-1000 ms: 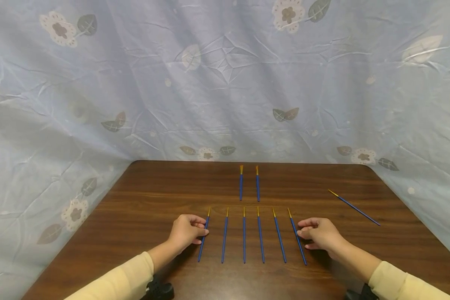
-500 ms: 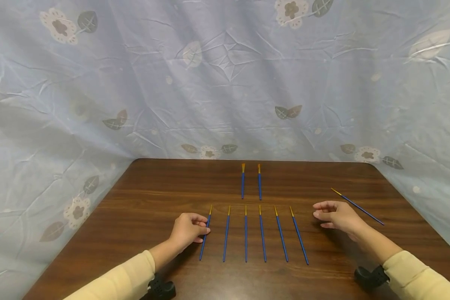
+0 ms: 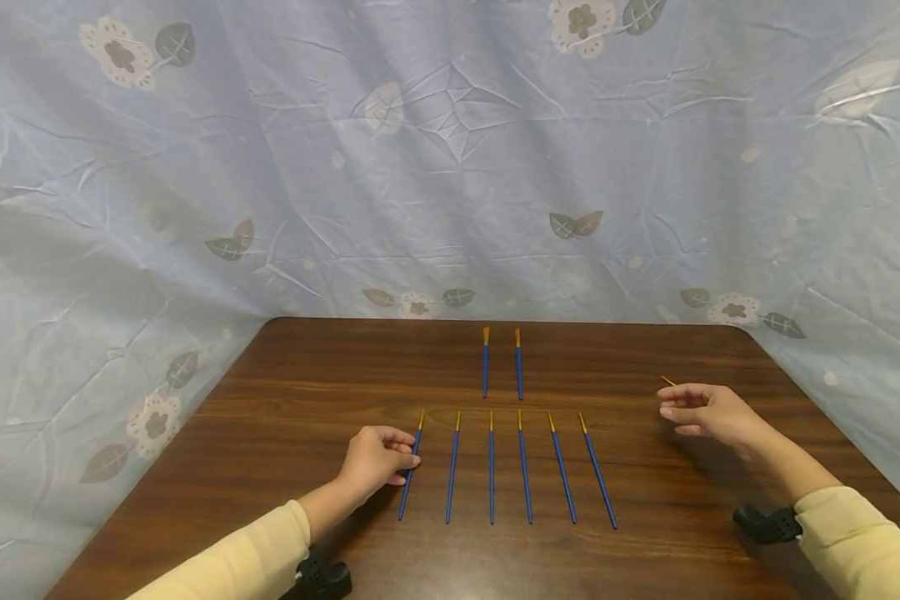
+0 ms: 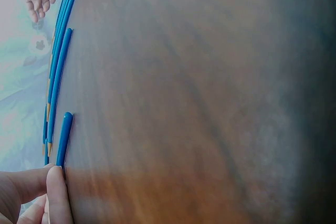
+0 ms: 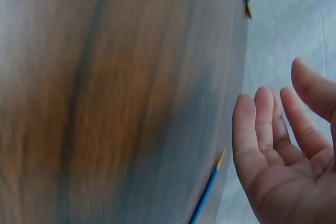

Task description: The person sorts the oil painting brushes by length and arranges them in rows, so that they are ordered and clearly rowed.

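My left hand (image 3: 378, 457) pinches the leftmost blue-handled paintbrush (image 3: 403, 502) of the front row between thumb and fingers; the brush lies on the table. In the left wrist view its handle end (image 4: 64, 137) sticks out beyond the fingertips. To the right, my right hand (image 3: 712, 412) hovers over a lone slanting paintbrush (image 3: 668, 381), hiding most of it in the head view. That hand holds nothing, its fingers parted and slightly bent. The right wrist view shows this brush (image 5: 206, 195) lying below and apart from the palm.
Several more paintbrushes (image 3: 492, 479) fan out in the front row on the brown wooden table (image 3: 270, 467). Two wider-tipped paintbrushes (image 3: 485, 367) lie behind them near the back edge. A floral curtain (image 3: 450, 183) hangs behind and along the sides.
My right hand has left the rightmost brush of the front row and moved right and away to the lone brush. My left hand has stayed at its brush.
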Demonstrator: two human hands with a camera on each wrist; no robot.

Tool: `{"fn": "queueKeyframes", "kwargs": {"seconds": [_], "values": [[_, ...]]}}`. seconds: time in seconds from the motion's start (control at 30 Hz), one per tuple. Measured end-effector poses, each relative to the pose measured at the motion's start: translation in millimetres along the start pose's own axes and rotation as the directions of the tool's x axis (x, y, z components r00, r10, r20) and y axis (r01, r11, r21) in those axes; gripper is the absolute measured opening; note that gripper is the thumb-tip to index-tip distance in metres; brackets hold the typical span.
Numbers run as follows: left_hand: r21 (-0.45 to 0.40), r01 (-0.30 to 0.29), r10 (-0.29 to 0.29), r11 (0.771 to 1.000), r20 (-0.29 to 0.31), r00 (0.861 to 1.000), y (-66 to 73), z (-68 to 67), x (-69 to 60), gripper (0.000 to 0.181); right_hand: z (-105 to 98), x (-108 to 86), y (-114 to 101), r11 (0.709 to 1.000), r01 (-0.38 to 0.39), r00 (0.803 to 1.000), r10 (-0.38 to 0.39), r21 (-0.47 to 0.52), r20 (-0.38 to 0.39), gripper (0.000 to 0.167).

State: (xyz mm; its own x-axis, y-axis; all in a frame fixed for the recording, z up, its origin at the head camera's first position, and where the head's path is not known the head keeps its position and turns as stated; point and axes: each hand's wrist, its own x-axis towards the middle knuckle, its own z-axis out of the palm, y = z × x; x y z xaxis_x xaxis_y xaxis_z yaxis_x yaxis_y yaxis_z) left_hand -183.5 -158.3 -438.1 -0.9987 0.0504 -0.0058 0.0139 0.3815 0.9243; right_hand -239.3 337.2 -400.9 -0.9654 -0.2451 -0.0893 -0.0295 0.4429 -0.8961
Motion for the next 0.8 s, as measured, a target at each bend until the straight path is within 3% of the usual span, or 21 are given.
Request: {"fn": "queueKeyframes", "kwargs": {"seconds": [0.23, 0.43, 0.63, 0.8], "values": [[0.004, -0.011, 0.011, 1.0, 0.002, 1.0, 0.5, 0.6, 0.0, 0.023, -24.3, 3.4, 7.9, 0.993, 0.047, 0.996, -0.055, -0.105, -0.069, 0.062], [-0.001, -0.005, 0.005, 1.0, 0.0, 1.0, 0.2, 0.3, -0.3, 0.023, -40.3, 3.5, 14.8, 0.98, -0.006, 0.991, -0.021, -0.198, -0.132, 0.066], [-0.007, 0.003, -0.003, 1.0, -0.001, 1.0, 1.5, 0.8, -1.1, 0.023, -51.6, 2.4, 26.4, 0.984, -0.05, 0.987, 0.022, -0.174, -0.156, 0.069], [-0.011, 0.009, -0.009, 1.0, -0.009, 1.0, 2.5, 1.3, -1.4, 0.023, -58.0, 2.5, 37.3, 0.987, -0.087, 0.989, 0.068, -0.136, -0.134, 0.07]]}}
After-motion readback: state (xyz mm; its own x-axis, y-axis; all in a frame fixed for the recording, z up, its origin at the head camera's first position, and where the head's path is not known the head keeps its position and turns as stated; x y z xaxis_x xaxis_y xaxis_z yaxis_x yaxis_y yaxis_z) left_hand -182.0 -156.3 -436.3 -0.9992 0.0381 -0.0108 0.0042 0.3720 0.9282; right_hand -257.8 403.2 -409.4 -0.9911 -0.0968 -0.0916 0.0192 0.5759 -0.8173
